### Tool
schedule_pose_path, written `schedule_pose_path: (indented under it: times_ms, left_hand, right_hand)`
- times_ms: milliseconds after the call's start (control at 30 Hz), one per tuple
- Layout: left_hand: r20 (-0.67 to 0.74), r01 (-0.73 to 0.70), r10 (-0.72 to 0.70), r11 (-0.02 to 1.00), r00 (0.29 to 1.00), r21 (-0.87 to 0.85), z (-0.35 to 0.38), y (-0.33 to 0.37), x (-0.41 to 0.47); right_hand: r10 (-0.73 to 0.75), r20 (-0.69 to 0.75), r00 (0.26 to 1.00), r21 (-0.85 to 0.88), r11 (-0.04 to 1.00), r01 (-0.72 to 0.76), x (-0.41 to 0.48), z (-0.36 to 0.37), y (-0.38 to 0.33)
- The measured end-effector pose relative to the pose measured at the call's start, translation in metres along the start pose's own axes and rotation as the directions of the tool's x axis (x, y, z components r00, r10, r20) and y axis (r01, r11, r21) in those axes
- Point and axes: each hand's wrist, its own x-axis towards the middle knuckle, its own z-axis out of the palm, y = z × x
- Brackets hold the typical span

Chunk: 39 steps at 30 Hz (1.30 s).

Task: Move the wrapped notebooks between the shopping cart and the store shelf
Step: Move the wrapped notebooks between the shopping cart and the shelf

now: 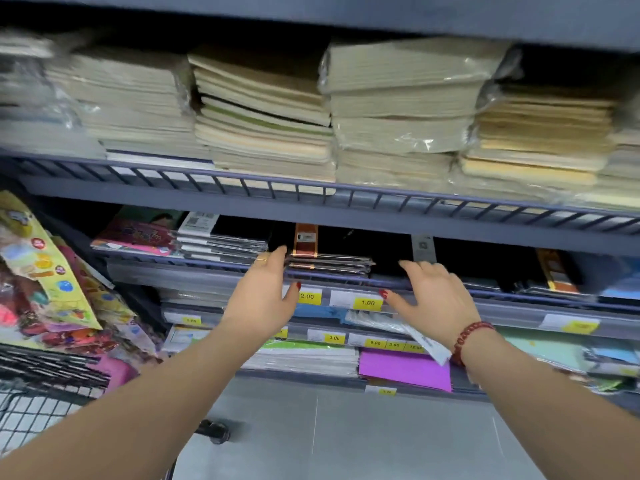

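Two bare forearms (pixel 145 420) reach up from the bottom edge toward a store shelf (pixel 166 271). At far left, the black wire mesh of a cart (pixel 31 410) shows in the corner, with bright printed packets (pixel 45 271) hanging above it.

Next comes the left hand (pixel 263 292), which wears a gold ring (pixel 261 259). Its fingers are straight and grasp nothing. The fingertips lie at the left end of a small stack of wrapped notebooks (pixel 329 263), touching it or just beside it; I cannot tell which. That dark, plastic-covered stack sits on the middle shelf behind the rail, between the two hands.

Below it, yellow price tags (pixel 367 302) line the shelf fronts, and a purple sheet of paper (pixel 405 370) lies on a lower level.

On the right, the right hand (pixel 433 296) hovers over the rail with fingers spread and loose, holding nothing and apart from the stack. A red bead bracelet (pixel 465 341) circles its wrist.

Overhead, the upper shelf carries tall piles of cream notebooks (pixel 401 109), several in clear wrap.
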Motion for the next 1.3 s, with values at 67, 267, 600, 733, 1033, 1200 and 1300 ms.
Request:
schedule_pose_path:
  times_ms: [67, 267, 600, 733, 1033, 1200, 1300]
  left_hand:
    - [-0.023, -0.049, 0.051, 0.996, 0.998, 0.078, -0.001, 0.011, -0.006]
    - [-0.058, -0.206, 0.216, 0.967, 0.975, 0.149, 0.021, 0.071, 0.002]
    - [0.155, -0.132, 0.107, 0.977, 0.982, 0.168, 0.112, 0.157, 0.037]
    - [0.148, 0.036, -0.07, 0.975, 0.986, 0.22, 0.126, 0.169, 0.056]
    - [0.019, 0.027, -0.029, 0.994, 0.999, 0.105, 0.14, 0.152, 0.061]
    - [-0.036, 0.02, -0.019, 0.999, 0.999, 0.033, 0.147, 0.148, 0.06]
    - [-0.022, 0.013, -0.013, 1.0, 1.0, 0.022, 0.147, 0.148, 0.061]
  right_hand:
    - [0.026, 0.003, 1.0, -0.015, 1.0, -0.026, -0.011, -0.01, 0.015]
    - [0.083, 0.03, 0.996, 0.043, 0.995, -0.085, -0.028, -0.027, 0.061]
    - [0.151, 0.077, 0.986, 0.158, 0.974, -0.161, -0.021, -0.01, 0.147]
    - [0.073, 0.13, 0.989, 0.116, 0.989, -0.088, -0.005, -0.002, 0.15]
    - [0.128, 0.033, 0.991, 0.245, 0.96, -0.132, 0.008, 0.021, 0.153]
    - [0.118, -0.021, 0.993, 0.246, 0.963, -0.11, 0.006, 0.024, 0.155]
    - [0.085, -0.017, 0.996, 0.247, 0.966, -0.079, 0.006, 0.022, 0.155]
